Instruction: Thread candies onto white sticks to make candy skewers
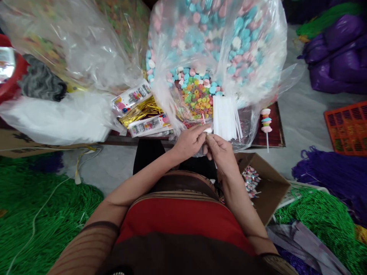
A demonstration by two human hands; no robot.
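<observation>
Both hands meet above the table's front edge. My left hand (pixel 189 142) is closed, its fingertips pinching a small white candy (pixel 208 130). Against it, my right hand (pixel 219 149) is closed round a thin stick, mostly hidden by the fingers. Just behind the hands lie ring candies (pixel 196 97) in yellow, green and orange. White sticks (pixel 225 118) are stacked right of them. Pink, blue and white candies (pixel 212 89) fill a large clear bag (pixel 258 68). A finished-looking candy skewer (pixel 266 124) lies at the table's right end.
Printed packets (pixel 133 97) and gold twist ties (pixel 143 112) lie left of the candies. A cardboard box (pixel 271 183) with wrapped skewers stands below right. An orange crate (pixel 348 128) and green strands (pixel 323 217) are on the right. White plastic bags (pixel 60 118) cover the table's left.
</observation>
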